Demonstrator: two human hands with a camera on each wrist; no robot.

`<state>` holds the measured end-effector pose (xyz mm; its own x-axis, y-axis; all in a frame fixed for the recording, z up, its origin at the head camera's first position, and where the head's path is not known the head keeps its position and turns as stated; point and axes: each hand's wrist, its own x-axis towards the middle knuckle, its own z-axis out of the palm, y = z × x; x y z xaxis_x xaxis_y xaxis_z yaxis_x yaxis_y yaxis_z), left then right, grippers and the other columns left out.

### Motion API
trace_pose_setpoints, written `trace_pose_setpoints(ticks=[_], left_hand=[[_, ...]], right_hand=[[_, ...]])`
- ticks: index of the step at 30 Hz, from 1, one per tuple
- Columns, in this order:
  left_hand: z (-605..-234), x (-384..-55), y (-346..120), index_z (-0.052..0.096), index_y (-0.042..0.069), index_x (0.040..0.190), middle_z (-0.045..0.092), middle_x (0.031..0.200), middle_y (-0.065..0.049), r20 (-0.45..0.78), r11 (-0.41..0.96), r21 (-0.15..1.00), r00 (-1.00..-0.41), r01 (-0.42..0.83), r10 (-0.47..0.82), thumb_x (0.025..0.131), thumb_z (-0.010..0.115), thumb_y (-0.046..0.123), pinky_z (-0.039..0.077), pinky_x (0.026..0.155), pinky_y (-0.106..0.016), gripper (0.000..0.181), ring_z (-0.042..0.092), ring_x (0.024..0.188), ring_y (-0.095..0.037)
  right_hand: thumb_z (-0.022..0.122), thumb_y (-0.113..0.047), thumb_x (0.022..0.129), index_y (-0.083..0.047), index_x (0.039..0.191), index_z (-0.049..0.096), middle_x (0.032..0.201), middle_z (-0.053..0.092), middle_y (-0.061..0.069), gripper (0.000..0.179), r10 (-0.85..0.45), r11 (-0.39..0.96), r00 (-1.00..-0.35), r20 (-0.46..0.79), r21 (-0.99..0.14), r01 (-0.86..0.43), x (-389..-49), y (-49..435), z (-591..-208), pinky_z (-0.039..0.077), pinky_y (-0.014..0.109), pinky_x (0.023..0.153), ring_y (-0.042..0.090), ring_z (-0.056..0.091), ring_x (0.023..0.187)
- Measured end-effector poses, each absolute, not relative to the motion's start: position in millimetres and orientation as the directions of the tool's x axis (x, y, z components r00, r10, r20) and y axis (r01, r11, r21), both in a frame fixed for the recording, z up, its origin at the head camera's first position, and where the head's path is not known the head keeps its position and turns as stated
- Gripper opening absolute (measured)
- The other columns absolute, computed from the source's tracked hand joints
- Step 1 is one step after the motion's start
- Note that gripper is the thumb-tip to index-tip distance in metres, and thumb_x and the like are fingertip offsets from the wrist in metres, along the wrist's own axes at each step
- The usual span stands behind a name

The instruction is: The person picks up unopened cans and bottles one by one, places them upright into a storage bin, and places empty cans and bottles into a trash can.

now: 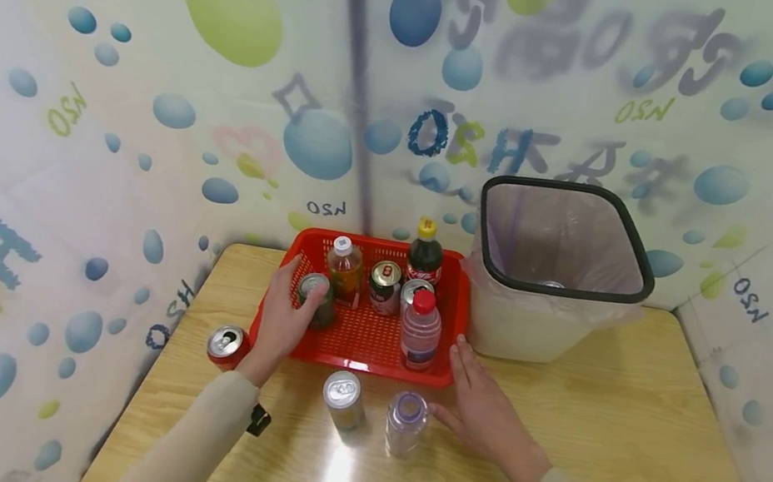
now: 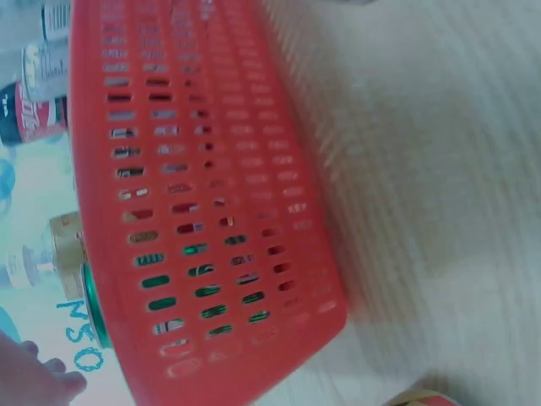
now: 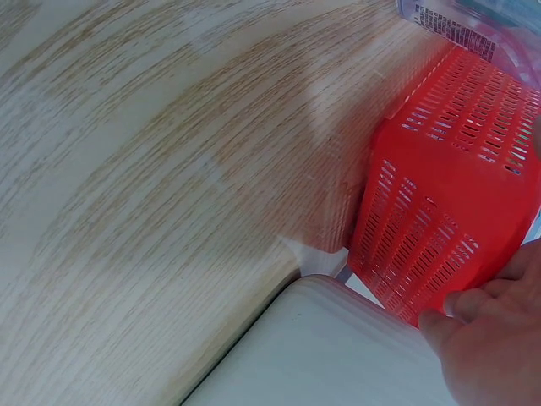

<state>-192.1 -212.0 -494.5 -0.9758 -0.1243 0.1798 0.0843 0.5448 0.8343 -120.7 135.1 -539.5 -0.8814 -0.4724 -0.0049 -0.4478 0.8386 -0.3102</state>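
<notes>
A red plastic basket [image 1: 355,346] stands on the table with several drinks in it. At its left end my left hand [image 1: 285,316] is over a green can [image 1: 322,313], thumb across the top's near side and fingers extended along the left; in the left wrist view the fingertips [image 2: 55,365] show a gap from the can. My right hand [image 1: 491,418] touches the basket's front right corner with fairly straight fingers. Near its thumb stands an uncapped clear bottle [image 1: 405,425]. A silver can [image 1: 343,403] is beside that bottle, and a red can [image 1: 226,342] stands left of the basket.
Inside the basket are an amber bottle with a white cap [image 1: 344,268], a gold-topped can [image 1: 384,291], a yellow-capped cola bottle [image 1: 425,256], another silver can and a red-capped bottle [image 1: 420,335]. A lined bin [image 1: 525,326] stands right of it. Patterned walls enclose the table.
</notes>
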Motion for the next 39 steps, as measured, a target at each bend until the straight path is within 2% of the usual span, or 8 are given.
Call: trace_pose_setpoints(ticks=[9, 13, 16, 21, 25, 32, 36, 39], left_hand=[[-502, -165, -210, 0.044, 0.003, 0.152, 0.05, 0.151, -0.016, 0.411, 0.515, 0.782, -0.912, 0.352, -0.001, 0.098, 0.064, 0.028, 0.037, 0.114, -0.062, 0.062, 0.047, 0.138, -0.038], [-509, -156, -208, 0.045, -0.001, 0.151, 0.05, 0.151, -0.02, 0.521, 0.454, 0.727, -0.844, 0.515, 0.123, 0.1, 0.063, 0.041, 0.036, 0.119, -0.048, 0.069, 0.045, 0.141, -0.036], [-514, -150, -205, 0.043, -0.002, 0.152, 0.049, 0.152, -0.022, 0.557, 0.385, 0.72, -0.812, 0.577, 0.175, 0.101, 0.057, 0.057, 0.033, 0.121, -0.033, 0.079, 0.043, 0.143, -0.036], [-517, -138, -199, 0.039, 0.009, 0.157, 0.045, 0.157, -0.012, 0.519, 0.322, 0.762, -0.827, 0.562, 0.215, 0.1, 0.051, 0.065, 0.029, 0.121, -0.028, 0.082, 0.039, 0.148, -0.03], [-523, -130, -196, 0.037, 0.013, 0.159, 0.043, 0.159, -0.011, 0.499, 0.329, 0.765, -0.832, 0.554, 0.243, 0.1, 0.049, 0.068, 0.027, 0.122, -0.029, 0.082, 0.038, 0.149, -0.027], [-538, -121, -190, 0.039, 0.003, 0.156, 0.047, 0.155, -0.018, 0.513, 0.353, 0.724, -0.805, 0.592, 0.298, 0.093, 0.053, 0.076, 0.028, 0.122, -0.03, 0.097, 0.041, 0.146, -0.031], [-542, -116, -187, 0.036, 0.008, 0.159, 0.044, 0.157, -0.019, 0.445, 0.367, 0.753, -0.833, 0.546, 0.328, 0.086, 0.06, 0.079, 0.028, 0.123, -0.037, 0.104, 0.038, 0.149, -0.03], [-545, -113, -185, 0.035, 0.01, 0.16, 0.043, 0.159, -0.016, 0.415, 0.384, 0.76, -0.846, 0.524, 0.334, 0.081, 0.064, 0.08, 0.03, 0.121, -0.049, 0.109, 0.037, 0.149, -0.032]], right_hand=[[0.076, -0.05, 0.092, 0.005, 0.161, 0.024, 0.17, 0.015, 0.022, 0.103, -0.477, 0.836, -0.879, 0.014, -0.302, -0.459, -121, 136, -542, 0.031, 0.051, 0.12, 0.038, 0.02, 0.156], [0.076, -0.051, 0.091, 0.005, 0.161, 0.023, 0.17, 0.015, 0.022, 0.104, -0.478, 0.836, -0.878, 0.017, -0.297, -0.461, -122, 136, -542, 0.03, 0.052, 0.12, 0.038, 0.019, 0.156], [0.076, -0.051, 0.091, 0.005, 0.161, 0.023, 0.17, 0.015, 0.021, 0.105, -0.477, 0.835, -0.879, 0.018, -0.303, -0.459, -122, 136, -542, 0.03, 0.051, 0.12, 0.037, 0.019, 0.156], [0.078, -0.05, 0.09, 0.005, 0.161, 0.023, 0.171, 0.014, 0.021, 0.106, -0.475, 0.834, -0.88, 0.017, -0.31, -0.456, -122, 136, -541, 0.032, 0.052, 0.119, 0.038, 0.02, 0.156], [0.079, -0.048, 0.089, 0.006, 0.161, 0.023, 0.17, 0.015, 0.022, 0.106, -0.478, 0.831, -0.878, 0.022, -0.311, -0.461, -121, 136, -541, 0.032, 0.052, 0.118, 0.039, 0.021, 0.156], [0.081, -0.046, 0.088, 0.006, 0.161, 0.024, 0.17, 0.016, 0.022, 0.105, -0.475, 0.829, -0.879, 0.027, -0.32, -0.458, -121, 136, -541, 0.031, 0.052, 0.119, 0.039, 0.02, 0.156], [0.08, -0.046, 0.089, 0.006, 0.161, 0.024, 0.17, 0.016, 0.022, 0.106, -0.475, 0.828, -0.88, 0.022, -0.328, -0.455, -120, 136, -541, 0.031, 0.053, 0.119, 0.039, 0.021, 0.156], [0.08, -0.047, 0.089, 0.006, 0.161, 0.023, 0.17, 0.016, 0.023, 0.106, -0.48, 0.827, -0.877, 0.025, -0.319, -0.462, -120, 136, -541, 0.031, 0.053, 0.119, 0.04, 0.021, 0.155]])
